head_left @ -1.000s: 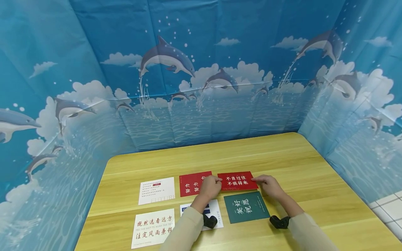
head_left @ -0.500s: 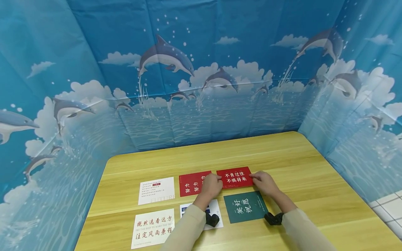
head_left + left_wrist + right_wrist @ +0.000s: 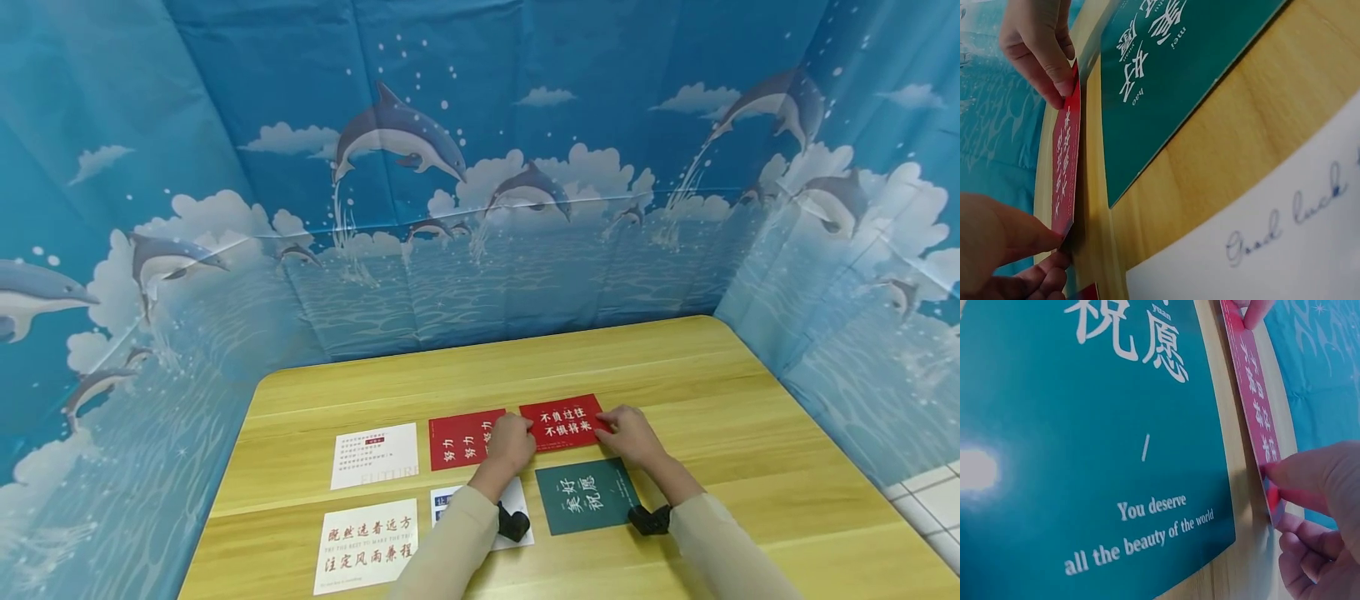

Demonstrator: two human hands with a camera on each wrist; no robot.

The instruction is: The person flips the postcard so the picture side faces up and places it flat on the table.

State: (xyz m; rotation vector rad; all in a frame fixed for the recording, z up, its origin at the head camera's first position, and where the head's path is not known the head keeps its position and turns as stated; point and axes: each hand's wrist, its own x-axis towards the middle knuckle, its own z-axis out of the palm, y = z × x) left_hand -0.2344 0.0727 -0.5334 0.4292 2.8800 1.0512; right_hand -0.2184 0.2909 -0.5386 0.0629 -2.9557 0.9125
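Observation:
A red card (image 3: 558,423) with white Chinese characters is held at its two short ends. My left hand (image 3: 512,443) pinches the left end; in the left wrist view its thumb lies over the card edge and the other fingers (image 3: 1047,275) are curled below. At the opposite end, my right hand (image 3: 633,437) pinches the card between thumb and fingers, also clear in the right wrist view (image 3: 1329,512). The card seems tilted, slightly off the tabletop. Just nearer than it lies a green card (image 3: 585,497). Left of it, a second red card (image 3: 457,442) is partly covered by my left hand.
Two white cards, one with small print (image 3: 375,454) and one with large red characters (image 3: 365,546), lie at the left. A white card with blue print (image 3: 517,500) is partly under my left forearm. Dolphin-printed curtains (image 3: 480,283) surround the wooden table (image 3: 480,367).
The held red card has shifted a little away from me, its right end most. Both hands have moved with it, keeping their pinch. The other cards stay put.

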